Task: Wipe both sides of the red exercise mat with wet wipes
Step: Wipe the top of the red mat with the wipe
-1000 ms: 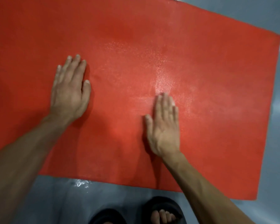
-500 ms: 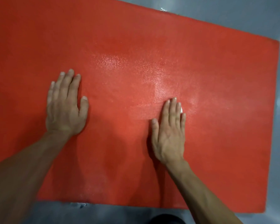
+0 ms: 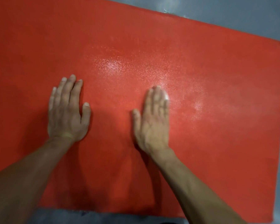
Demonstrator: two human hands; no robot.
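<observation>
— Red foam exercise mat, grainy-surfaced, lies flat on the grey glossy floor; which way does its long axis run from the wiping hand?

— Left to right across the view, tilted a little, running out of frame on the left. Its right end and near edge both show.

— And the hands?

— Both flat on it, fingers straight. The left hand simply presses the mat, holding nothing. The right hand presses a white wet wipe under its fingers; only a sliver peeks out by the fingertips.

— Where is there room to wipe?

— Right of that hand lies a broad stretch up to the mat's right end, partly glistening wet. I'd judge the right hand is the nearer one for it, with the left bracing the mat against sliding.
</observation>
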